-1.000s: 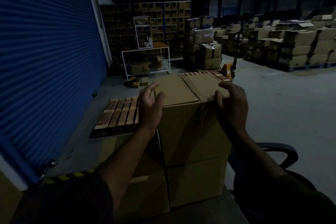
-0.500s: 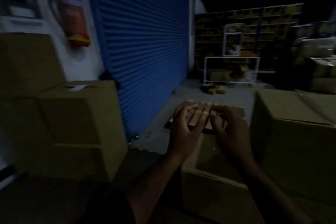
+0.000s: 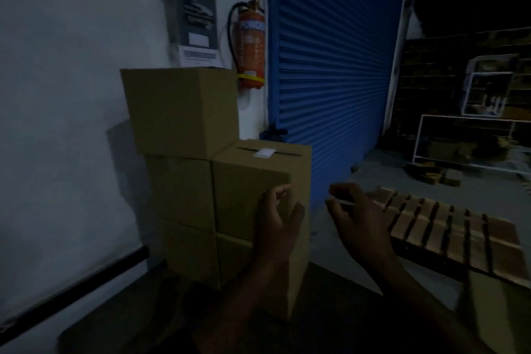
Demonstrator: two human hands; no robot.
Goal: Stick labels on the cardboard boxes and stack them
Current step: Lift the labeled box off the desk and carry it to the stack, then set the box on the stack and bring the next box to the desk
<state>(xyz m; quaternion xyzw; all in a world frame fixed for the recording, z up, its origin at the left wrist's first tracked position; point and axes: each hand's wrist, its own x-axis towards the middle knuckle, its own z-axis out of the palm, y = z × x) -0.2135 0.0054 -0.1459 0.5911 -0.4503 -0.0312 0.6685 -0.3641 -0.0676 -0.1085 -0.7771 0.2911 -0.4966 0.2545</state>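
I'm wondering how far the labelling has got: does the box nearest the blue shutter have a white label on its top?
Yes, a small white label sits across the top seam of the front box.

Two bare forearms enter from near edge of head view, each ending in bare hand: left hand (image 3: 277, 217), right hand (image 3: 357, 221). No gloves, no rings, no watch or wristband visible on either wrist. Forearms uncovered along whole visible length; no sleeve cuff shows in frame. Fingers (image 3: 334, 190) of right hand slightly blurred. Dim light hides fine detail such as nails or marks. Nothing else of body or clothing shows.
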